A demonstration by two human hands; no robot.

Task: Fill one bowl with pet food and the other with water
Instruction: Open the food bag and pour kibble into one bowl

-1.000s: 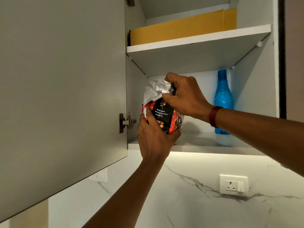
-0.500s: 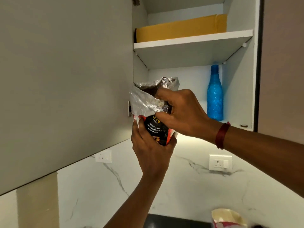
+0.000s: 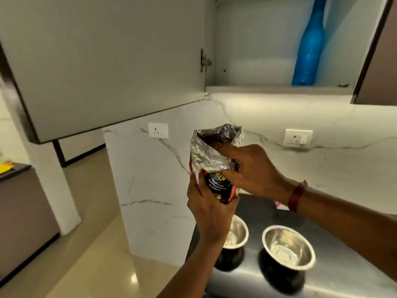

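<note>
I hold a pet food bag (image 3: 209, 154) upright in front of me; it is black and red with a silver foil inside and its top is open. My left hand (image 3: 209, 208) grips its lower part from below. My right hand (image 3: 250, 171) pinches the folded-back foil top on the right side. Below the bag, two steel bowls stand side by side on the dark counter (image 3: 264, 208). The left bowl (image 3: 238, 233) is partly hidden by my left wrist. The right bowl (image 3: 289, 247) looks empty. A blue bottle (image 3: 309, 46) stands on the cupboard's bottom shelf.
The grey cupboard door (image 3: 103, 61) hangs open at upper left, above head height of the counter. Two wall sockets (image 3: 158, 130) (image 3: 298, 137) sit on the white marble backsplash. A pink-and-white packet (image 3: 280, 205) lies behind my right wrist.
Both hands have brought the bag out of the cupboard and down to counter level. My view has tilted down, so the two bowls and counter now show.
</note>
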